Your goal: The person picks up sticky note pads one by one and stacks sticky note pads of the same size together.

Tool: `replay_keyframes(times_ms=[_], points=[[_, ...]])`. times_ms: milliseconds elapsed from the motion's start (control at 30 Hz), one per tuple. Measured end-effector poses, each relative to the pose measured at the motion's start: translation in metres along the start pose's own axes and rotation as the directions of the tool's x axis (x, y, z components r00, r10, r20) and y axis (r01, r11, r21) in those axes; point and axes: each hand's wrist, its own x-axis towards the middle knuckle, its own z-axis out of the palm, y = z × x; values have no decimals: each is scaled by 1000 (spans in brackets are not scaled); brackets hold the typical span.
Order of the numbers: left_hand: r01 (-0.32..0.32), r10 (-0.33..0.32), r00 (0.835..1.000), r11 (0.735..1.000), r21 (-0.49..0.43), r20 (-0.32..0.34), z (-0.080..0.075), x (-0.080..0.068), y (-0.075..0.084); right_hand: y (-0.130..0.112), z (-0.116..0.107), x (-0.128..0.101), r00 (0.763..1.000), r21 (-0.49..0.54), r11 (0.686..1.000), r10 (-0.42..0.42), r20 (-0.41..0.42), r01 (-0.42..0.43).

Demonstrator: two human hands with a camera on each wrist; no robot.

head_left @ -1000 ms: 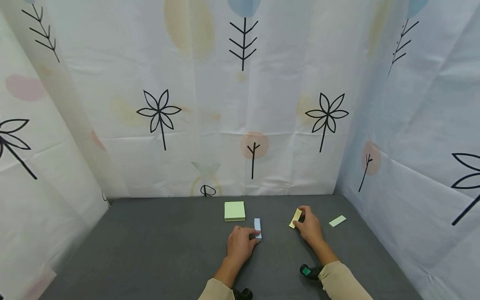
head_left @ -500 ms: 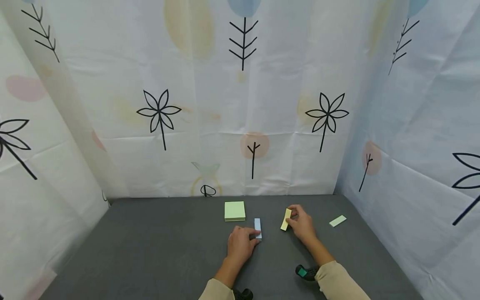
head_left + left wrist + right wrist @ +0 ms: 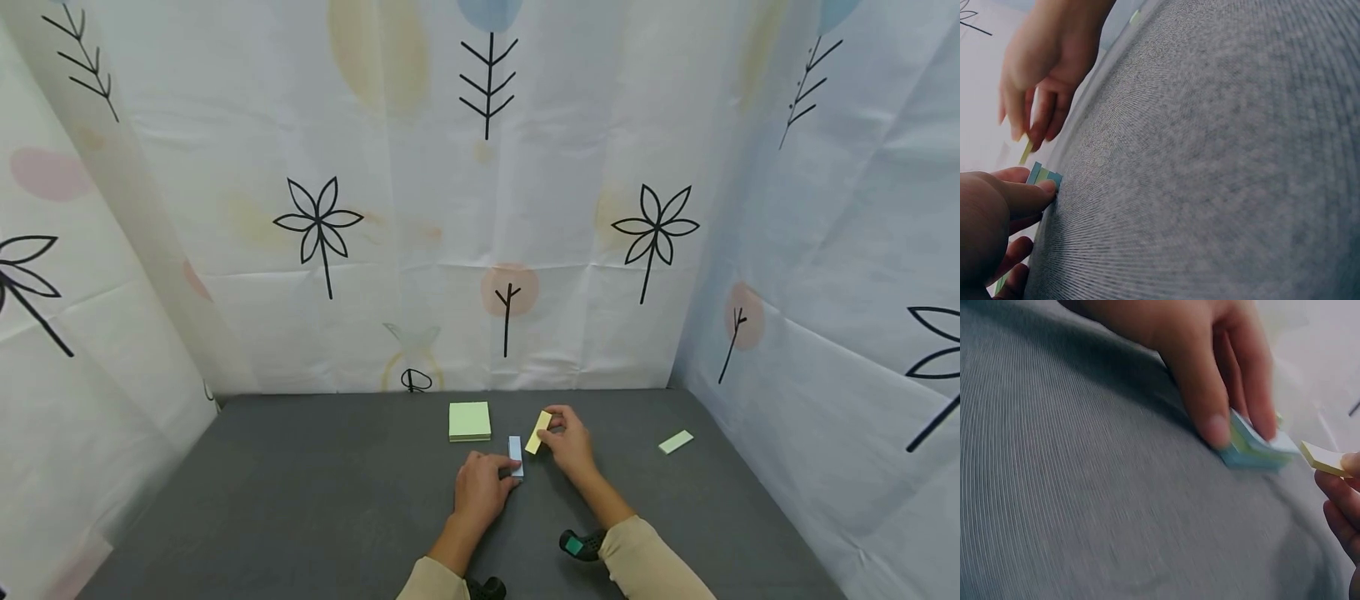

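Note:
On the grey table top (image 3: 315, 492) my left hand (image 3: 501, 477) pinches the near end of a narrow blue sticky pad (image 3: 515, 452) that lies flat. In the right wrist view its thumb and fingers (image 3: 1216, 419) clamp the blue pad (image 3: 1254, 450) from both sides. My right hand (image 3: 557, 430) pinches a narrow yellow pad (image 3: 537, 432), tilted, just right of the blue one and close to its far end. The yellow pad (image 3: 1325, 459) hangs slightly above the table. The left wrist view shows the blue pad (image 3: 1043, 177) at my fingertip and the yellow pad (image 3: 1026, 152) beyond it.
A square green sticky pad (image 3: 469, 421) lies just left of and behind the blue pad. A pale green strip (image 3: 676, 442) rests near the right wall. Printed white cloth walls (image 3: 487, 250) close in the back and both sides. Both wrists carry black cameras (image 3: 581, 544).
My right hand has carried the yellow pad leftward across the table, from near the pale green strip to beside the blue pad. My left hand has stayed on the blue pad.

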Motion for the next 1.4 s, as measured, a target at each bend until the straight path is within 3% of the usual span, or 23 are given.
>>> replay_keyframes(times_ms=[200, 400, 600, 1133, 1400], points=[[-7, 7, 1000, 1000, 8, -4, 1, 0, 0, -2, 18, 2, 1000, 71, 997, -3, -9, 4], [-21, 21, 1000, 1000, 7, -7, 1, 0, -1, 0, 27, 2, 999, 31, 998, -53, 2, 52], [-32, 32, 999, 999, 0, -7, 2, 0, -1, 2, 30, -1, 989, -22, 992, -123, 78, 125], [-39, 38, 999, 997, -67, -24, 1, -2, -2, 2, 30, 0, 986, -23, 996, -88, 141, 92], [-64, 61, 997, 995, -78, -50, 1, -1, -1, 1, 28, 1, 980, -36, 992, -116, 165, 123]])
